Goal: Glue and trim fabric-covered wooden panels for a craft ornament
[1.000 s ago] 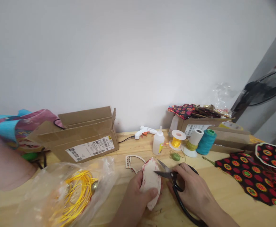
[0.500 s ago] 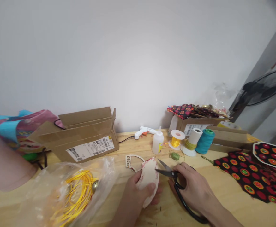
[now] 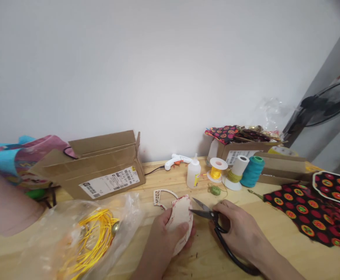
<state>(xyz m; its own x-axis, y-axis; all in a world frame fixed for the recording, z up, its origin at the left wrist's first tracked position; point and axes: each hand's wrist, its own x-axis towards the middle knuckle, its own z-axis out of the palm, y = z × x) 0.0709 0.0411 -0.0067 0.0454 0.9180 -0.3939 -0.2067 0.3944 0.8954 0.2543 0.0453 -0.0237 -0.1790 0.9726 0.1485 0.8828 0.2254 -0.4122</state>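
The fabric-covered piece point(image 3: 181, 219), clamped in your left hand point(image 3: 165, 237) over the counter point(image 3: 275, 249), has turned slightly; your right hand point(image 3: 241, 233) fingers grip the scissors point(image 3: 213, 221), blades open at its edge.

shipping labels on cardboard box point(image 3: 100, 165) and second box point(image 3: 240, 149), print illegible

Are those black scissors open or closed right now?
Open. The scissors in the right hand show two blades spread in a narrow V, tips at the edge of the pale fabric piece held by the left hand.
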